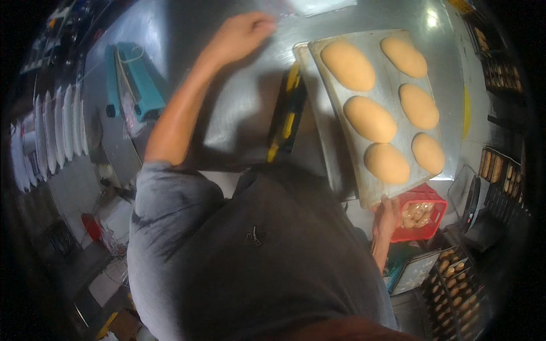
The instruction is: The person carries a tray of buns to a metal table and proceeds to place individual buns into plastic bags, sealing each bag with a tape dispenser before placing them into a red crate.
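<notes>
A metal baking tray [387, 87] bears several oval, golden-brown bread loaves [370, 119] in two rows. My right hand [386, 213] grips its near corner, the thumb on top of the rim and the other fingers underneath. A second tray [301, 50] shows partly from below, at its left side. Over the steel table [187, 25], my left hand [249, 32] is held away from the trays with its fingers curled. Blur and the hand's back hide whether anything is inside it. A black-and-yellow long object [288, 115] lies between my body and the trays.
A teal impulse sealer [143, 85] lies at the left of the table. Below the tray's near corner stands a red plastic crate [437, 226] holding wrapped buns [416, 215]. Racks of bread [454, 285] line the right side. White flat sheets or bags [59, 128] hang at left.
</notes>
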Demonstrator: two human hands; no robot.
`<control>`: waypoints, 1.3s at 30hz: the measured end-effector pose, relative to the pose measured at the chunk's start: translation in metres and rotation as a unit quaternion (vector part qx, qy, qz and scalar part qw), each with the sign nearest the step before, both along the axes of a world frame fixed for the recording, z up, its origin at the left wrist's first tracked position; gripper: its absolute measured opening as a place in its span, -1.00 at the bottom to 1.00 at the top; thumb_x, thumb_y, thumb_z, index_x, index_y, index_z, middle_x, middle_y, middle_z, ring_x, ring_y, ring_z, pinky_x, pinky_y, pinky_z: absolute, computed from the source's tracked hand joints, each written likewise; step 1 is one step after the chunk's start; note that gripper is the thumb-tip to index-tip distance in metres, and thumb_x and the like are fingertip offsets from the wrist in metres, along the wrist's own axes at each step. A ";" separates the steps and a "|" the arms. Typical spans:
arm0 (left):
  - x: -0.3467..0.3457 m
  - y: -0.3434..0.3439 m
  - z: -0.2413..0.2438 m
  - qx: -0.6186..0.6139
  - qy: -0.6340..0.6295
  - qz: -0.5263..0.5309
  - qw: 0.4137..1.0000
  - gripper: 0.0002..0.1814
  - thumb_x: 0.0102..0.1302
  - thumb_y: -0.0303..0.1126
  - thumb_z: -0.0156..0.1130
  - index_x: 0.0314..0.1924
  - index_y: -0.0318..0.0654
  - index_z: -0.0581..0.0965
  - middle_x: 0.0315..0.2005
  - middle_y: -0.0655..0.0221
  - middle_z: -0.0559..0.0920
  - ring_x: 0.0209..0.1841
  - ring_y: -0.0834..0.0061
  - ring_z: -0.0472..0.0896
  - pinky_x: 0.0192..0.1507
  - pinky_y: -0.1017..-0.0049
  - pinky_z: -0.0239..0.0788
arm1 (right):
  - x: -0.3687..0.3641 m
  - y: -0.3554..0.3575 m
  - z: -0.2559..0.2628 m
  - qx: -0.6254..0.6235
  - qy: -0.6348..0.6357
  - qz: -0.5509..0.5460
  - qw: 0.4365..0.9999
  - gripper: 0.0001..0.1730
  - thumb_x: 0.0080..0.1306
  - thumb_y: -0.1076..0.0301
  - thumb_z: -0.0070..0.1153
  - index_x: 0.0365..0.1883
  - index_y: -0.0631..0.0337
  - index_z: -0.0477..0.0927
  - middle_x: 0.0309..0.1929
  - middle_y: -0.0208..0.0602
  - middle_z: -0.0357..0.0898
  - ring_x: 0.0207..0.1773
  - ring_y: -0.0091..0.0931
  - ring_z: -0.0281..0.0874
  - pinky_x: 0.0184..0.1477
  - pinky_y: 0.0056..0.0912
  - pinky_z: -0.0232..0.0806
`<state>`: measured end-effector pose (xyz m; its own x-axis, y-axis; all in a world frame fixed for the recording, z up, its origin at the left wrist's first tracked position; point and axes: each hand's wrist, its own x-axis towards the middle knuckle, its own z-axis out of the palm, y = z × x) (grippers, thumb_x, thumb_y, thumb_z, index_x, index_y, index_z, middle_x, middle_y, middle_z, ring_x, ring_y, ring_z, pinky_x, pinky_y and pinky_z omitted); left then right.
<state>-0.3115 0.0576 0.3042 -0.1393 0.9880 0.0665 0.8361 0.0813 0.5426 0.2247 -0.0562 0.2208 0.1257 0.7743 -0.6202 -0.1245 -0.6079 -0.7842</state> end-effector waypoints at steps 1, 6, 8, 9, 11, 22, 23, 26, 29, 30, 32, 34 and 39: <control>-0.013 -0.037 0.002 -0.029 -0.004 0.054 0.998 -0.61 0.40 -0.11 0.18 0.00 -0.29 0.60 -0.19 0.21 0.71 -0.16 0.46 0.67 -0.09 0.43 0.46 | -0.011 -0.006 0.005 -0.010 -0.001 0.007 1.000 -0.83 0.30 0.46 0.18 -0.38 0.15 0.40 -0.49 -0.47 0.37 -0.52 -0.60 0.43 -0.49 -0.44 0.50; -0.016 -0.175 -0.021 -0.115 0.068 0.176 0.975 -0.70 0.36 -0.22 0.22 -0.09 -0.31 0.61 -0.22 0.17 0.69 -0.21 0.28 0.67 -0.13 0.36 0.48 | -0.019 -0.031 -0.007 -0.060 -0.172 0.156 0.971 -0.79 0.36 0.31 0.19 -0.31 0.25 0.46 -0.44 -0.32 0.50 -0.49 -0.50 0.55 -0.46 -0.42 0.52; -0.030 -0.222 -0.060 0.018 0.101 0.166 0.981 -0.73 0.35 -0.28 0.21 -0.07 -0.29 0.61 -0.18 0.16 0.68 -0.17 0.19 0.66 -0.09 0.30 0.48 | -0.034 -0.036 -0.004 -0.134 -0.155 0.182 0.962 -0.75 0.37 0.29 0.18 -0.31 0.31 0.48 -0.43 -0.22 0.55 -0.51 -0.44 0.59 -0.45 -0.40 0.53; -0.035 -0.238 -0.079 0.034 0.153 0.199 0.967 -0.74 0.35 -0.29 0.20 -0.06 -0.28 0.60 -0.15 0.17 0.67 -0.11 0.15 0.64 -0.05 0.28 0.46 | -0.041 -0.035 -0.005 -0.168 -0.149 0.199 0.954 -0.73 0.38 0.28 0.18 -0.31 0.34 0.49 -0.42 -0.17 0.58 -0.51 -0.42 0.62 -0.45 -0.39 0.53; -0.047 -0.256 -0.107 0.061 0.263 0.254 0.929 -0.74 0.35 -0.33 0.17 -0.03 -0.25 0.60 -0.09 0.19 0.65 0.00 0.09 0.59 0.03 0.22 0.42 | -0.051 -0.035 -0.013 -0.127 -0.123 0.222 0.959 -0.73 0.38 0.27 0.18 -0.31 0.36 0.51 -0.43 -0.17 0.58 -0.52 -0.44 0.59 -0.45 -0.42 0.50; -0.088 -0.280 -0.138 0.027 0.098 0.213 0.972 -0.76 0.23 -0.36 0.30 -0.10 -0.21 0.63 -0.15 0.23 0.68 -0.08 0.20 0.63 0.01 0.29 0.44 | -0.158 0.054 0.095 0.254 -0.213 0.336 0.882 -0.83 0.39 0.35 0.17 -0.22 0.29 0.55 -0.32 -0.42 0.56 -0.22 -0.62 0.46 -0.10 -0.52 0.35; -0.091 -0.280 -0.136 0.000 0.078 0.205 0.976 -0.78 0.24 -0.35 0.28 -0.12 -0.21 0.64 -0.21 0.25 0.70 -0.14 0.23 0.66 -0.03 0.31 0.47 | -0.199 0.052 0.115 0.328 -0.223 0.318 0.861 -0.83 0.39 0.36 0.17 -0.19 0.29 0.56 -0.30 -0.42 0.56 -0.22 -0.61 0.47 -0.09 -0.51 0.36; -0.095 -0.275 -0.141 0.006 -0.125 0.295 0.947 -0.77 0.10 -0.39 0.43 -0.21 -0.22 0.66 -0.35 0.25 0.70 -0.29 0.28 0.68 -0.17 0.35 0.49 | -0.310 0.045 0.133 0.370 -0.158 0.438 0.804 -0.79 0.36 0.38 0.18 -0.11 0.31 0.56 -0.27 -0.38 0.58 -0.18 -0.59 0.52 -0.07 -0.52 0.38; -0.104 -0.262 -0.127 -0.089 -0.094 0.239 0.962 -0.73 0.06 -0.36 0.47 -0.24 -0.27 0.63 -0.43 0.26 0.69 -0.36 0.35 0.68 -0.21 0.43 0.48 | -0.416 0.035 0.123 0.404 -0.165 0.601 0.669 -0.63 0.27 0.37 0.24 0.00 0.37 0.54 -0.10 -0.06 0.65 -0.02 -0.29 0.64 0.05 -0.31 0.42; -0.102 -0.261 -0.116 -0.111 -0.115 0.241 0.957 -0.74 0.06 -0.36 0.47 -0.25 -0.27 0.63 -0.39 0.27 0.70 -0.33 0.35 0.68 -0.20 0.44 0.48 | -0.446 0.032 0.102 0.474 -0.178 0.606 0.614 -0.56 0.24 0.32 0.28 0.05 0.33 0.53 -0.07 -0.10 0.64 0.03 -0.25 0.62 0.10 -0.26 0.41; -0.097 -0.262 -0.096 -0.158 -0.156 0.243 0.944 -0.74 0.06 -0.36 0.48 -0.28 -0.26 0.61 -0.31 0.29 0.71 -0.28 0.35 0.68 -0.19 0.45 0.47 | -0.494 0.029 0.041 0.567 -0.186 0.617 0.514 -0.54 0.19 0.30 0.32 0.02 0.31 0.54 -0.06 -0.13 0.64 0.06 -0.18 0.59 0.15 -0.18 0.40; -0.092 -0.274 -0.114 0.037 -0.104 0.200 0.974 -0.76 0.05 -0.38 0.49 -0.31 -0.24 0.60 -0.24 0.33 0.69 -0.23 0.38 0.67 -0.17 0.43 0.47 | -0.516 0.022 0.029 0.517 -0.174 0.684 0.484 -0.68 0.18 0.36 0.30 -0.13 0.31 0.57 -0.14 -0.13 0.66 -0.01 -0.18 0.60 0.10 -0.17 0.40; -0.093 -0.279 -0.104 0.083 -0.294 0.159 0.939 -0.77 0.10 -0.48 0.46 -0.27 -0.22 0.55 -0.11 0.33 0.63 -0.14 0.50 0.62 -0.13 0.48 0.47 | -0.508 0.027 0.040 0.266 -0.085 0.753 0.596 -0.90 0.17 0.51 0.19 -0.51 0.23 0.53 -0.42 -0.23 0.62 -0.28 -0.39 0.58 -0.14 -0.28 0.42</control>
<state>-0.4042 -0.2214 0.1999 -0.4860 0.8732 0.0363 0.3367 0.1488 0.9298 -0.2835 -0.0289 0.2613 -0.9338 0.1710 -0.3143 0.3575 0.4095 -0.8393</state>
